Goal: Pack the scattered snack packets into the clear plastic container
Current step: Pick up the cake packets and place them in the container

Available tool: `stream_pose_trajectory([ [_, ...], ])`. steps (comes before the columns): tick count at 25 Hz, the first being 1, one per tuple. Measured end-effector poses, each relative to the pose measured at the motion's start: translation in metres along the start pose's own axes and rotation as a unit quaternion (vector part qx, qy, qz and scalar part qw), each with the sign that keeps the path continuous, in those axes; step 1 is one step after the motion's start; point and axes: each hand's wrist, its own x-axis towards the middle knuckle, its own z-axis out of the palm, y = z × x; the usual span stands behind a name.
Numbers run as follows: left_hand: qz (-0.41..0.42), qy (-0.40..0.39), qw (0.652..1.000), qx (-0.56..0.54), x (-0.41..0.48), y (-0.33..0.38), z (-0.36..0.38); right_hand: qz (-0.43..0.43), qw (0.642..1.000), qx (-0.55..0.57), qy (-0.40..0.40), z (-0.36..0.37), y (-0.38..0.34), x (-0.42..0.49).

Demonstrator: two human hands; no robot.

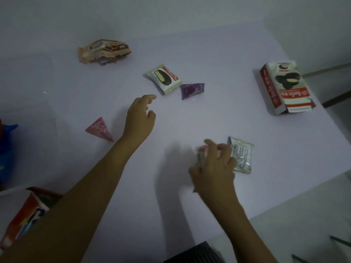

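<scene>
My left hand (140, 118) reaches over the pale table with its fingers apart, holding nothing, just short of a white choco pie packet (163, 78). A purple triangular packet (191, 90) lies right beside that one. My right hand (214, 168) is blurred and closed around a small silvery packet (201, 154) with a pink edge. A silver packet (242, 156) lies face down by its fingers. A pink triangular packet (99, 129) sits left of my left wrist. A brown packet (103, 52) lies at the far left. The clear plastic container (11, 191) stands at the left edge, faint.
An opened red-and-white choco pie box (284, 88) lies near the table's right edge. A red snack box (24, 219) sits at the lower left under my left forearm. Something blue (5, 149) shows at the far left. The table's edge runs diagonally at the lower right.
</scene>
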Motion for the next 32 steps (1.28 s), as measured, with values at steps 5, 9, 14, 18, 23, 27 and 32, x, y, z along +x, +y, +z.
stream_pose_trajectory([
  [5, -0.004, -0.087, 0.988, 0.128, 0.062, 0.013, 0.028, 0.161, 0.981, -0.064, 0.082, -0.009, 0.054, 0.071],
  [9, 0.017, -0.148, 0.967, 0.205, 0.108, 0.025, 0.051, 0.22, 0.97, -0.098, 0.025, 0.013, 0.079, 0.081],
  [14, -0.022, -0.172, 0.95, 0.26, 0.131, 0.023, 0.078, 0.214, 0.973, -0.084, -0.01, 0.018, 0.09, 0.088],
  [18, -0.015, -0.097, 0.951, 0.293, 0.123, 0.024, 0.084, 0.18, 0.983, -0.026, -0.004, 0.007, 0.097, 0.094],
  [23, -0.049, -0.087, 0.961, 0.26, 0.103, 0.021, 0.072, 0.179, 0.949, 0.259, -0.014, -0.023, 0.09, 0.108],
  [27, -0.073, -0.121, 0.945, 0.294, 0.083, 0.011, 0.055, 0.166, 0.836, 0.512, -0.104, -0.039, 0.057, 0.11],
  [32, -0.124, -0.156, 0.96, 0.197, 0.059, 0.002, 0.034, 0.153, 0.557, 0.752, -0.316, -0.032, 0.028, 0.099],
])
